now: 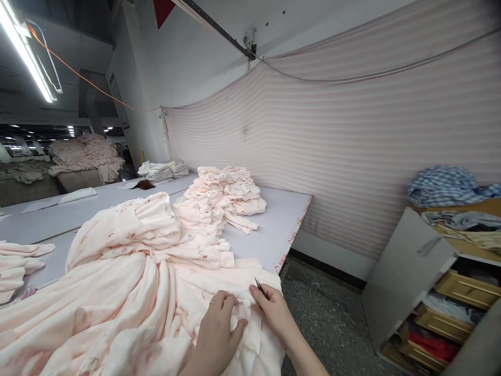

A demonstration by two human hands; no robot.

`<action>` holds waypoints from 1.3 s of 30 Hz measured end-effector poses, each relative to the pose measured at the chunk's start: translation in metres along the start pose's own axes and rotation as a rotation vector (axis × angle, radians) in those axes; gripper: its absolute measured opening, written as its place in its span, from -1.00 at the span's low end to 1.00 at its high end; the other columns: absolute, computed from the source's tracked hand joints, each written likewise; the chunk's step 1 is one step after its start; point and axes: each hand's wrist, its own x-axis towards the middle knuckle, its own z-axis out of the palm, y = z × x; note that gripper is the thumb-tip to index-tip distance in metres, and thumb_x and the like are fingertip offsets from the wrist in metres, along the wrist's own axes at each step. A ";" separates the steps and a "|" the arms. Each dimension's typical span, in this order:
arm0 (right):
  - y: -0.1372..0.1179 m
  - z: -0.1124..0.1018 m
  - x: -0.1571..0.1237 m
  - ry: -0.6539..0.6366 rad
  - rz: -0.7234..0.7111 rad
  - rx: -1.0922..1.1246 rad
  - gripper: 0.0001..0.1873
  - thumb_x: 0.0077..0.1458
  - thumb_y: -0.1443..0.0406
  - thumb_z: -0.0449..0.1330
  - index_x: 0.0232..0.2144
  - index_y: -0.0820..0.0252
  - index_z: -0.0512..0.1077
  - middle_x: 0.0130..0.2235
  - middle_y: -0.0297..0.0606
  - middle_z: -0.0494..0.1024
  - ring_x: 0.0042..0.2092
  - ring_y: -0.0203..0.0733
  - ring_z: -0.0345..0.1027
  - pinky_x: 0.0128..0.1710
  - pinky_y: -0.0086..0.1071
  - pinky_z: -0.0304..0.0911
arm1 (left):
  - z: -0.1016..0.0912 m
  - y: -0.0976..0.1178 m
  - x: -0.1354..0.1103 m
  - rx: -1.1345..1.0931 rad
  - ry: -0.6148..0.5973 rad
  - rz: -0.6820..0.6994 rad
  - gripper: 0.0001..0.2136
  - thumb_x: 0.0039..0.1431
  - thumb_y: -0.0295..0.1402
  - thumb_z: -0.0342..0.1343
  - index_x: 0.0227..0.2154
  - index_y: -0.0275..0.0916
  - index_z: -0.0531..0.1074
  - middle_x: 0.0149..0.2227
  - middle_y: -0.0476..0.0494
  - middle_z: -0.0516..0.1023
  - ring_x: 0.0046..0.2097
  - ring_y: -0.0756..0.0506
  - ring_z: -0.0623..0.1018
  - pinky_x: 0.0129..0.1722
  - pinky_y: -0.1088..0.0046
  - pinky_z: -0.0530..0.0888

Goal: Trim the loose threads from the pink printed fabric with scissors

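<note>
A pale pink plush garment with small reddish prints lies in loose folds over the near part of the table. On its right part rests my left hand, fingers bent down onto the cloth and thumb held apart from them. Just to the right, my right hand is closed around small dark thread snips, whose thin pointed tips stick out beyond the thumb. The snips' handles are hidden in the palm. The right fingers lie close against the garment's right edge.
More pink garments are heaped farther back on the pale table. Folded white cloths lie at the far edge. A striped sheet covers the wall. To the right, a cabinet with drawers stands on the dark floor.
</note>
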 end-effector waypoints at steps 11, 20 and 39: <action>-0.023 0.001 -0.011 0.235 -0.066 0.022 -0.70 0.10 0.05 0.11 -0.45 0.15 0.32 -0.45 -0.35 0.35 -0.37 -0.17 0.25 -0.38 -0.42 0.12 | -0.015 -0.020 -0.001 -0.528 0.124 -0.125 -0.88 0.15 -0.27 0.02 -0.43 -0.18 0.35 -0.50 0.02 0.38 -0.41 -0.09 0.39 -0.41 0.47 0.31; -0.030 0.028 -0.036 -0.054 -0.463 -0.064 -0.79 0.09 0.34 0.18 -0.17 0.13 0.43 -0.21 -0.20 0.50 -0.23 -0.17 0.44 -0.25 -0.46 0.32 | -0.035 -0.027 0.002 -0.827 -0.028 -0.228 -0.78 0.07 -0.17 0.16 -0.43 -0.24 0.48 -0.43 -0.03 0.52 -0.28 -0.13 0.45 -0.22 0.43 0.36; -0.015 0.053 -0.044 0.051 -0.300 0.007 -0.81 0.03 0.21 0.18 -0.26 0.10 0.43 -0.38 -0.30 0.53 -0.40 -0.22 0.42 -0.41 -0.49 0.26 | -0.031 -0.035 -0.014 -0.826 0.122 -0.278 -0.65 -0.04 0.01 0.20 -0.47 -0.22 0.47 -0.48 -0.05 0.51 -0.37 -0.11 0.45 -0.33 0.44 0.36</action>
